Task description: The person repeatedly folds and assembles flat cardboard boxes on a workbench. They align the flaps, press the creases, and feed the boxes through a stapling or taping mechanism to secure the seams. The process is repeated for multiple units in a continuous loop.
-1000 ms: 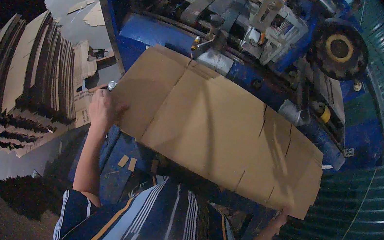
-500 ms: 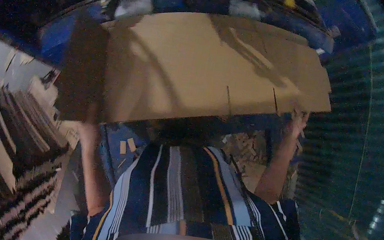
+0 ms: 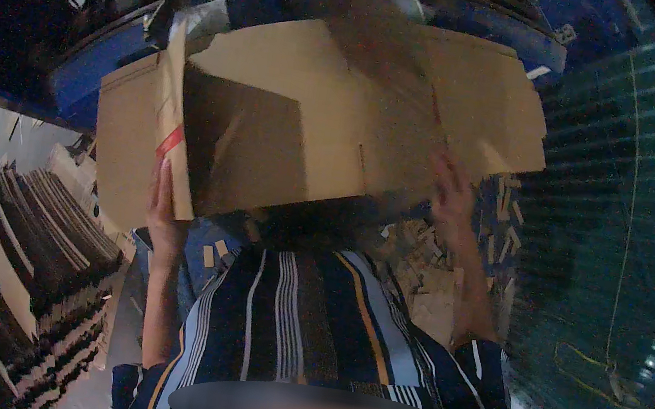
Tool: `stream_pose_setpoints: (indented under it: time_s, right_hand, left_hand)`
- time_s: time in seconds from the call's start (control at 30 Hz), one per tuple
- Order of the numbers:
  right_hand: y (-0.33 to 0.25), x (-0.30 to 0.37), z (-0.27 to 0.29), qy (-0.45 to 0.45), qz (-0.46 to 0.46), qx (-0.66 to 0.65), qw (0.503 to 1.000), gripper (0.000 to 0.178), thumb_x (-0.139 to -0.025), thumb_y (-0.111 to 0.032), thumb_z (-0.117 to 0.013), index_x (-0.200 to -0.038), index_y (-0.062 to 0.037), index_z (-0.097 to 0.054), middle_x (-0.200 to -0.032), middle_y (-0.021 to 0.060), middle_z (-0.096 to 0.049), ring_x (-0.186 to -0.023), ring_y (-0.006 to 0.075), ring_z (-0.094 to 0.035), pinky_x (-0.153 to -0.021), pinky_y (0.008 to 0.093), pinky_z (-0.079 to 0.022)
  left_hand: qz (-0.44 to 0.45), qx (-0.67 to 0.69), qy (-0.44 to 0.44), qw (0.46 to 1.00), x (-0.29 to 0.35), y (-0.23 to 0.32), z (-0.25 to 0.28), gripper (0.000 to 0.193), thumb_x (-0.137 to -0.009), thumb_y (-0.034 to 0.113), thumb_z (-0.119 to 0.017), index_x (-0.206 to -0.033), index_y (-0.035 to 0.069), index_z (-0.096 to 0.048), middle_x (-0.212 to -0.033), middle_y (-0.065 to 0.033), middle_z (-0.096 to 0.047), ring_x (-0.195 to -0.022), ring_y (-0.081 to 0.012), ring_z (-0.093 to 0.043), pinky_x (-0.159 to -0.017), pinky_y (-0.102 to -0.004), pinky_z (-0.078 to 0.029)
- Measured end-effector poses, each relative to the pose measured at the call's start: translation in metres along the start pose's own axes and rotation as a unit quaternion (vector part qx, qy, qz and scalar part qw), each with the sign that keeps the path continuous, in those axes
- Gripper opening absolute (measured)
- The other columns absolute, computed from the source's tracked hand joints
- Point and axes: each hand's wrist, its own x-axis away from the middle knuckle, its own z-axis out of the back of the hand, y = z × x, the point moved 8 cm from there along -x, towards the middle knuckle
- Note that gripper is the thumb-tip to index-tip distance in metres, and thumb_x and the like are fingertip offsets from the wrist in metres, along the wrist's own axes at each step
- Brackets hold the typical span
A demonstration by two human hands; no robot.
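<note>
A large brown cardboard sheet (image 3: pixel 335 147) with slots along its edges lies in front of me, bent up at its left part. My left hand (image 3: pixel 165 203) is closed on the upright fold at the left, just below a red mark (image 3: pixel 171 141) on it. Left of this fold the outer panel (image 3: pixel 121 125) slopes away. My right hand (image 3: pixel 452 190) rests at the sheet's near edge, right of the middle, its fingers apart on the cardboard. A dark shadow covers part of the sheet, and the thumb of the right hand is hard to make out.
Stacks of flat cardboard (image 3: pixel 44 257) stand at the left. A blue machine (image 3: pixel 305 9) runs across the far side. Cardboard scraps (image 3: pixel 421 255) lie below the sheet. A green corrugated wall (image 3: pixel 595 209) rises at the right, with a yellow cord (image 3: pixel 575 350) by it.
The left part of the sheet has been folded up, with my left hand on the fold. My right hand has moved left, from the right corner along the near edge.
</note>
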Motion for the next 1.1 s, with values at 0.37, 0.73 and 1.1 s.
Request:
stream_pose_setpoints:
  time_s: [0.37,0.73,1.1]
  right_hand:
    - [-0.021,-0.157,-0.067,-0.053,0.158,0.043,0.985,0.067,-0.07,0.009,-0.052,-0.128,-0.0237,-0.054,-0.13,0.0113,-0.048,-0.129,0.0311,-0.036,-0.107,0.045,-0.028]
    - [0.049,-0.36,-0.172,-0.015,0.133,0.142,0.981,0.045,-0.083,-0.006,-0.05,-0.126,-0.0144,-0.054,-0.129,0.0151,-0.05,-0.12,0.035,-0.044,-0.105,0.0421,-0.034]
    - [0.15,-0.134,-0.051,-0.076,-0.167,0.07,0.98,0.042,-0.09,-0.024,-0.05,-0.129,-0.0069,-0.05,-0.13,0.0172,-0.05,-0.119,0.0383,-0.045,-0.101,0.0428,-0.036]
  left_hand:
    - [-0.098,-0.157,-0.008,0.983,-0.136,-0.003,-0.05,0.06,-0.08,-0.005,-0.043,-0.137,0.011,-0.041,-0.142,-0.0135,-0.039,-0.13,-0.0362,-0.036,-0.105,-0.0427,-0.035]
    - [-0.042,-0.219,-0.029,0.974,-0.331,-0.069,-0.108,0.064,-0.081,0.001,-0.052,-0.141,0.011,-0.031,-0.137,-0.0223,-0.041,-0.124,-0.0375,-0.041,-0.103,-0.0407,-0.036]
    - [0.083,-0.389,-0.022,0.917,-0.08,-0.106,0.05,0.035,-0.082,0.015,-0.059,-0.117,0.012,-0.059,-0.118,-0.0159,-0.057,-0.113,-0.034,-0.05,-0.092,-0.0426,-0.044]
